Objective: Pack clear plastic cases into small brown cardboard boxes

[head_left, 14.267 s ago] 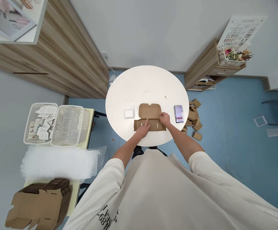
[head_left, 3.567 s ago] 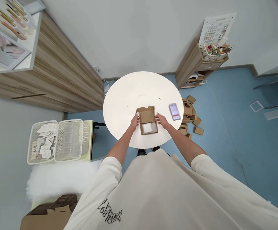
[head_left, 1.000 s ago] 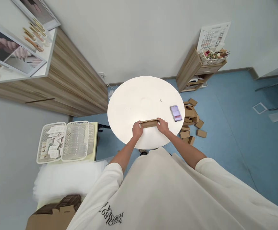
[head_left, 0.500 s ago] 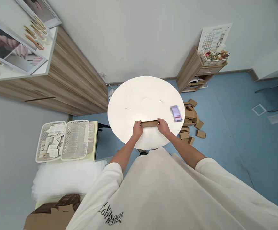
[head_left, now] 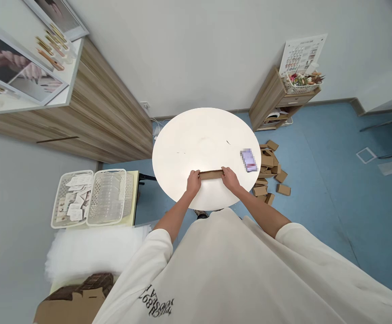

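Observation:
A small brown cardboard box (head_left: 211, 174) lies lengthwise across the near part of a round white table (head_left: 182, 135). My left hand (head_left: 193, 181) grips its left end, and my right hand (head_left: 230, 178) grips its right end. The fingers of both hands curl around the ends, so the end flaps are mostly hidden. To the right of my right hand, on the same table, lies a blurred purple item (head_left: 249, 160), its kind not clear.
Several small cardboard boxes (head_left: 267, 164) are piled on the floor right of the table. White baskets (head_left: 106, 196) with packets and clear cases stand at left, beside a stack of translucent bags (head_left: 94, 249). An open carton (head_left: 74, 303) is at lower left; wooden cabinets (head_left: 111, 90) line the wall.
The dark gap along the box's far edge has narrowed, and its top looks flatter. Both hands stay at the ends, almost in the same place.

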Demonstrator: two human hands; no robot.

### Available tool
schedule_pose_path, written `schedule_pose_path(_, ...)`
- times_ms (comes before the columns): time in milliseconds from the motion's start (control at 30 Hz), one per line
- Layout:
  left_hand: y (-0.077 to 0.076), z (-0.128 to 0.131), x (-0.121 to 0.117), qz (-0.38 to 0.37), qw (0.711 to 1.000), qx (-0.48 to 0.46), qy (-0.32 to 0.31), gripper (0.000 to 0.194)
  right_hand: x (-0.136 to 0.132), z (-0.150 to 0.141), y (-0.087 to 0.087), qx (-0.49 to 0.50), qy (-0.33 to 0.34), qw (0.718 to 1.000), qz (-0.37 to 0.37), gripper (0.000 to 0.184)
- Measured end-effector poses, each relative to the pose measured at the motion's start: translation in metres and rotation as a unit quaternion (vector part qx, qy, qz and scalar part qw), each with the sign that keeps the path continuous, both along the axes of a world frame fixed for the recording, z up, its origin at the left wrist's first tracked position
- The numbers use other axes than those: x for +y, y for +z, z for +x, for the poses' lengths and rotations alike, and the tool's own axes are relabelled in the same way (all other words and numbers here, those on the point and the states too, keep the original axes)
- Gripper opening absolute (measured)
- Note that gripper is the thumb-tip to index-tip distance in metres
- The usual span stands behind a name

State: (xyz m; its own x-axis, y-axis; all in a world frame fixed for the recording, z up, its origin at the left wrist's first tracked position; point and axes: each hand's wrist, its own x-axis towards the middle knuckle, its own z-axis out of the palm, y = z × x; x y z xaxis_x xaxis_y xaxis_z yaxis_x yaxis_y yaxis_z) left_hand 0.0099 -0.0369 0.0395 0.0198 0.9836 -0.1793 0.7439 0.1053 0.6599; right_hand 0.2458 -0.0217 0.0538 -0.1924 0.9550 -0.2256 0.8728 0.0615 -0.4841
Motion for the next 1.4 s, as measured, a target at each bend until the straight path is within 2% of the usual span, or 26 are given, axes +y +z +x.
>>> schedule_pose_path(200, -0.003, -0.001, 0.001, 0.025, 1.0, 0.008, -0.013, 0.044, 0.0, 0.001, -0.004, -0.017, 0.018, 0.999, 0.023, 0.043)
schedule_pose_path(567, -0.004, -0.011, -0.013, 0.051, 0.994, 0.051, -0.084, 0.046, -0.007, 0.009, -0.003, -0.009, 0.043, 0.998, 0.038, 0.054)
schedule_pose_path(800, -0.007, -0.013, -0.017, 0.067, 0.988, 0.093, -0.107, 0.048, -0.011, 0.015, -0.007, -0.023, 0.089, 0.994, 0.065, 0.06)
schedule_pose_path(1000, -0.008, -0.012, -0.021, 0.049, 0.977, 0.155, -0.138, 0.056, -0.019, 0.017, -0.007, -0.038, 0.11, 0.993, 0.03, 0.062)
schedule_pose_path(1133, -0.01, -0.008, -0.028, 0.052, 0.967, 0.194, -0.155, 0.068, -0.022, 0.016, -0.01, -0.093, 0.129, 0.987, 0.019, 0.068)
schedule_pose_path(1267, -0.014, -0.003, -0.034, 0.037, 0.96, 0.234, -0.148, 0.083, -0.025, 0.014, -0.017, -0.158, 0.145, 0.977, 0.012, 0.077)
schedule_pose_path(1400, -0.014, -0.002, -0.034, 0.02, 0.964, 0.229, -0.13, 0.087, -0.025, 0.015, -0.02, -0.177, 0.145, 0.973, 0.003, 0.083)
